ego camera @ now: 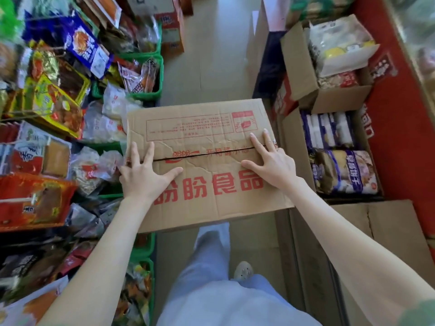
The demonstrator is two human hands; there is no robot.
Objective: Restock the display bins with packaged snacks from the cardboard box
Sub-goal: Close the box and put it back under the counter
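Note:
A closed cardboard box with red printed characters sits in front of me at waist height, its top flaps meeting at a centre seam. My left hand lies flat on the left part of the lid, fingers spread across the seam. My right hand lies flat on the right part, fingers straight and reaching over the seam. Green display bins full of packaged snacks line the left side. What the box holds is hidden.
Open cardboard boxes with bagged goods stand on the right against a red counter. Another flat closed carton lies at the lower right. A narrow tiled aisle runs ahead. My legs and one shoe show below.

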